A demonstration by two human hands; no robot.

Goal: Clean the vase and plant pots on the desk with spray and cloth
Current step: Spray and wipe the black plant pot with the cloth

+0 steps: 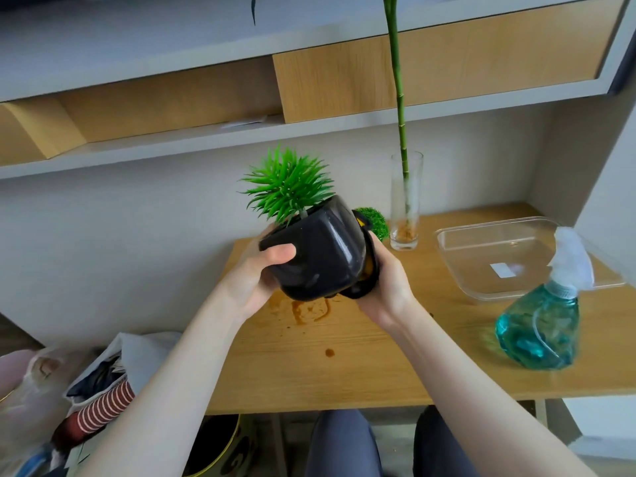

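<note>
Wooden desk [378,366] carrying brown stains near its left edge, under the raised pot. Clear plastic tray [495,256] lying toward the far right corner. Teal spray bottle [540,325] standing near the right edge, just in front of the tray. Black plant pot [320,256] with spiky green plant [289,187] being held tilted above the desk's left part, base turned toward the camera. Left hand [254,273] gripping the pot's left side, thumb curled over the front wall. Right hand [385,280] closed around a dark cloth [364,280], pressing it against the pot's right side. Glass vase [406,201] holding a green stalk, standing at the far edge. Small round green plant [375,222] sitting just left of the vase, partly hidden.
</note>
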